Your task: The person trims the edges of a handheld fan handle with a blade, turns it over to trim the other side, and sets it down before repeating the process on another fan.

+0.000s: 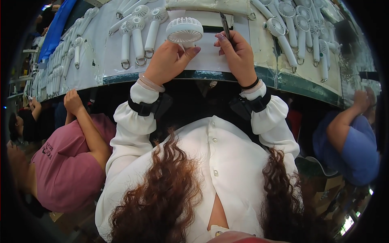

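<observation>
My left hand (172, 60) is closed round the handle of a white handheld fan (184, 30), whose round slatted head tilts upward above my fingers. Most of its handle is hidden by the hand. To the right, my right hand (236, 52) grips a slim dark utility knife (225, 25) between thumb and fingers, its narrow tip pointing up and away from me. Fan and knife are apart, both over the white-covered worktable (162, 73) near its front edge. Just left of my left hand lie several more white fans (137, 38) with metal rings at their handle ends.
More white fans (302, 36) lie in a pile at the right, and others (60, 73) stretch along the far left. The table's dark green edge (296, 85) runs in front of me. A person in pink (73, 158) sits to my left, another in blue (348, 141) to my right.
</observation>
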### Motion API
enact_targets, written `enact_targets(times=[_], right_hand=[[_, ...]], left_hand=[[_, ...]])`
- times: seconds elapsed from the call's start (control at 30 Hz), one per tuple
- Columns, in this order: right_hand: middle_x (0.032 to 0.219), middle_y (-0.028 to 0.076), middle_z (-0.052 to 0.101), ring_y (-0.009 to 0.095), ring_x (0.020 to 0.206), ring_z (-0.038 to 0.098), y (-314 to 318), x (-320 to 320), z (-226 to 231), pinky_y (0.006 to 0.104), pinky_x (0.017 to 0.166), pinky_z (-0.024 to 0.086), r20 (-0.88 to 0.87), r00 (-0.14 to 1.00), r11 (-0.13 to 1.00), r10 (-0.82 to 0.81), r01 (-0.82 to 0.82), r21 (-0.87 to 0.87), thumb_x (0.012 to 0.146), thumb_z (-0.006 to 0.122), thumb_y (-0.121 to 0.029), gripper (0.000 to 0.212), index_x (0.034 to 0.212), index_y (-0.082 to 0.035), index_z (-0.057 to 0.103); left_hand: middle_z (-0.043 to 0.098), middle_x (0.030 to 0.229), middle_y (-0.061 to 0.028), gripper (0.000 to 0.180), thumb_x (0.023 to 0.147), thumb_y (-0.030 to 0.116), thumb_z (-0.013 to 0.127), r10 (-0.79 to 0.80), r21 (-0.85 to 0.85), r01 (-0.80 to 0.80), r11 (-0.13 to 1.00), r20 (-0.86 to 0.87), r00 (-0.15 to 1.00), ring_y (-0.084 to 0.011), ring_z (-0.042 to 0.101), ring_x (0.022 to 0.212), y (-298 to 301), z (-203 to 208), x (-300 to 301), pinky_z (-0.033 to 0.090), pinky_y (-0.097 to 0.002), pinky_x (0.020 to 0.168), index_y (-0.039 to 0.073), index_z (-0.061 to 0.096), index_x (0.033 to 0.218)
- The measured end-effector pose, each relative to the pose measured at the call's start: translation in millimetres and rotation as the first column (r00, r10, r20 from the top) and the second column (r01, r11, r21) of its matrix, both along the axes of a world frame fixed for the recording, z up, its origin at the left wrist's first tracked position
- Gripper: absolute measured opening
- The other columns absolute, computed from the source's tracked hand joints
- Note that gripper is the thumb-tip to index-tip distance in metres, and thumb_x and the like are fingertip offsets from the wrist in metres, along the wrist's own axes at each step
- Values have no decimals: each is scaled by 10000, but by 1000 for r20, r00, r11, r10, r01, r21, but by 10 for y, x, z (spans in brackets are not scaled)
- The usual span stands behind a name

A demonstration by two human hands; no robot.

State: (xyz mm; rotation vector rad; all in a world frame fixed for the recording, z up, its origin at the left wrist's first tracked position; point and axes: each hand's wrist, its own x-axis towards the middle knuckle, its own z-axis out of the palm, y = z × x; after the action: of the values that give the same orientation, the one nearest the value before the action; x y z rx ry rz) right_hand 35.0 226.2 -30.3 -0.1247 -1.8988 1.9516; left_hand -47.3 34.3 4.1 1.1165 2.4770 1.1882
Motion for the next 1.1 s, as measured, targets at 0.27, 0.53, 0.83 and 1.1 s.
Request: enact_targets(times=[0.27, 0.53, 0.83, 1.1], right_hand=[[860, 24, 653, 65, 719, 540, -6, 12, 24, 195, 670, 449, 9, 1000, 1000, 0, 0, 8, 989, 590, -188, 201, 1062, -4, 627], [887, 37, 674, 66, 721, 544, -13, -13, -2, 206, 674, 467, 0, 998, 997, 66, -66, 45, 999, 566, -179, 193, 1059, 0, 608], [877, 75, 709, 143, 696, 646, -169, -92, -17, 270, 648, 512, 46, 992, 835, 117, -124, 536, 983, 571, -168, 179, 1061, -7, 590], [807, 114, 703, 217, 688, 686, -161, -136, 10, 297, 634, 521, 160, 981, 795, 107, -181, 578, 966, 589, -190, 182, 1034, -23, 607]], left_hand=[[643, 849, -96, 381, 887, 329, 712, -18, 7, 18, 1000, -67, 998, -202, 589, 645, -9, 6, 22, 491, -324, 593, 25, 623, 1100], [640, 1078, -86, 330, 815, 70, 742, -126, 216, 166, 962, -187, 974, -189, 629, 829, -150, -158, 13, 515, -272, 669, 51, 614, 1118], [613, 1170, -103, 355, 745, -43, 711, -240, 221, 266, 938, -138, 961, -222, 632, 891, -249, -162, 195, 521, -266, 733, 76, 623, 1068], [626, 1131, -111, 324, 797, 15, 700, -282, 124, 301, 946, -151, 948, -231, 645, 844, -458, -50, 94, 523, -312, 677, 55, 610, 1105]])
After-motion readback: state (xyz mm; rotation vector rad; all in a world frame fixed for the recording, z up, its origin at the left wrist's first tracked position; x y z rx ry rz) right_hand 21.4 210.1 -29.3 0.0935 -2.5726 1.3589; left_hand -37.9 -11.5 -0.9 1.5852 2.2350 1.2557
